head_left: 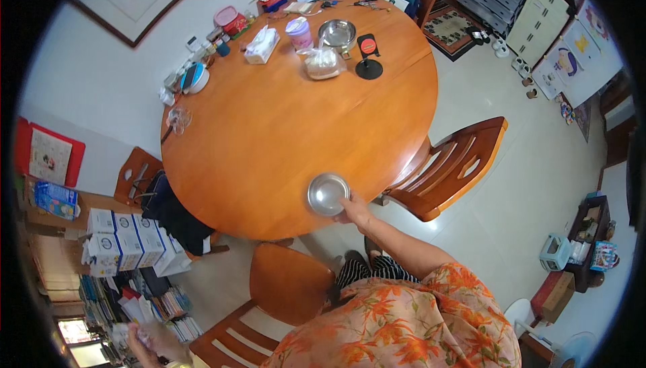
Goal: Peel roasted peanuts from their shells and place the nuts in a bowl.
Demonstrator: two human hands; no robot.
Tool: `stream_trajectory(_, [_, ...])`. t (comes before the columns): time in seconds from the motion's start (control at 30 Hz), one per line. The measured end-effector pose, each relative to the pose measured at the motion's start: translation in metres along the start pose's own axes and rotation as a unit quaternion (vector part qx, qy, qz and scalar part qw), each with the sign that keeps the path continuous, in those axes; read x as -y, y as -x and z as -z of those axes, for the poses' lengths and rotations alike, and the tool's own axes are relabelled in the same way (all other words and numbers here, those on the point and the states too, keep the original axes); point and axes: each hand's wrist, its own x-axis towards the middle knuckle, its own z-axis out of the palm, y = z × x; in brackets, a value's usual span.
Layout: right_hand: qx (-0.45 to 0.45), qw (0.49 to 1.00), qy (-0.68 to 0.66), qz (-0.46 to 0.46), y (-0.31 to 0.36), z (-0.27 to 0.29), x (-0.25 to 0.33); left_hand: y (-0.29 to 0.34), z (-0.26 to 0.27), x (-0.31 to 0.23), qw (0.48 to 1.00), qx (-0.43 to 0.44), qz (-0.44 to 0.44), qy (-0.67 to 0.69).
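Observation:
My right hand (pixel 354 210) grips the rim of a shallow round stainless steel bowl (pixel 328 194) at the near edge of the wooden table. The bowl's inside faces up and looks bare. From the frame I cannot tell whether the bowl rests on the tabletop or is held just above it. Far off at the lower left, beside the bookshelf, is my left hand (pixel 151 342), smeared by motion. Something whitish shows at its fingers, too blurred to name.
On the round table (pixel 269 139), a steel pot (pixel 337 33), a bagged white item (pixel 323 63), a black phone stand (pixel 369 68), a lilac tub (pixel 299 33) and a tissue pack (pixel 262 45) stand toward the back. Wooden chairs (pixel 451 166) flank it; white boxes (pixel 128 243) are stacked left.

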Motion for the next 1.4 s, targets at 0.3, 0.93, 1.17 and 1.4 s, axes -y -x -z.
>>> stream_trajectory(0.3, [-0.024,0.985,0.137,0.105,-0.002,0.016,0.018,-0.013,-0.330,-0.092,0.932,0.240,-0.102,0.250])
stream_trajectory(0.93, [-0.291,0.921,0.250,0.069,-0.047,-0.042,0.045,-0.049,-0.595,-0.172,0.765,0.621,-0.162,-0.049])
stream_trajectory(1.17, [-0.212,0.944,0.221,0.120,-0.057,-0.052,0.043,-0.054,-0.594,-0.147,0.790,0.571,-0.222,0.021])
stream_trajectory(1.4, [-0.139,0.925,0.315,0.162,-0.060,-0.062,0.041,-0.078,-0.594,-0.126,0.774,0.534,-0.334,0.073])
